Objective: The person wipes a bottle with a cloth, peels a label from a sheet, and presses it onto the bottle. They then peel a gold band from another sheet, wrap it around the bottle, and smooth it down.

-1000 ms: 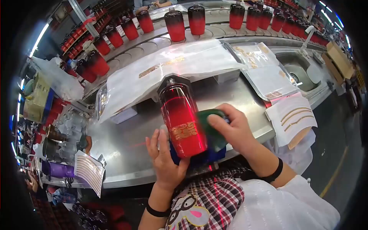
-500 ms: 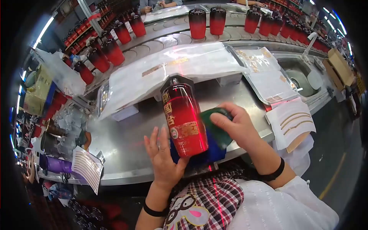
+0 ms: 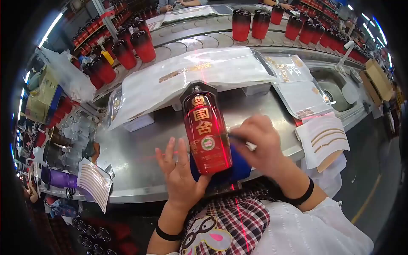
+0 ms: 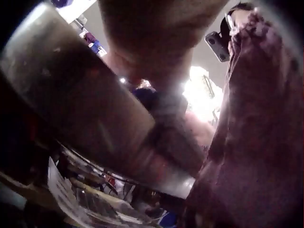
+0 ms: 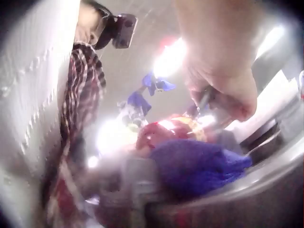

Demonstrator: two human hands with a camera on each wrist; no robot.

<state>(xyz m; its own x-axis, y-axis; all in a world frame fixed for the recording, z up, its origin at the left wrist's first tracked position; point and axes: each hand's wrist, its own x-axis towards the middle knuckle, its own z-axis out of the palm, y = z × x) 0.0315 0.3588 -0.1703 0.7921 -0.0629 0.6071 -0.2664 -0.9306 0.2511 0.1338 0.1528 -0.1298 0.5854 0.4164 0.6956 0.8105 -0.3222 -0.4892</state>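
Note:
A glossy red bottle [image 3: 207,146] with black shoulders and gold lettering lies tilted on the steel table, its neck at a dark angular holder [image 3: 208,88]. My left hand [image 3: 180,180] is beside its lower left side, fingers spread and straight, thumb at the base. Close to the bottle's right side, my right hand [image 3: 259,142] pinches a green scraper, turned so that only a thin dark edge [image 3: 239,137] shows. A blue cloth [image 3: 239,165] lies under the bottle's base; the right wrist view shows the cloth [image 5: 194,166] below the curled fingers.
White-covered trays with gold decals [image 3: 187,73] stand behind the bottle. Decal sheets [image 3: 323,136] lie at right, and a striped sheet [image 3: 94,182] at left near a purple bottle [image 3: 59,177]. Red bottles [image 3: 241,25] stand on the conveyor [image 3: 187,42] beyond. A sink [image 3: 325,80] is at far right.
The bottle has turned about its length, bringing the gold lettering and round emblem to the top. The green scraper has turned edge-on in my right hand. Conveyor bottles have shifted right.

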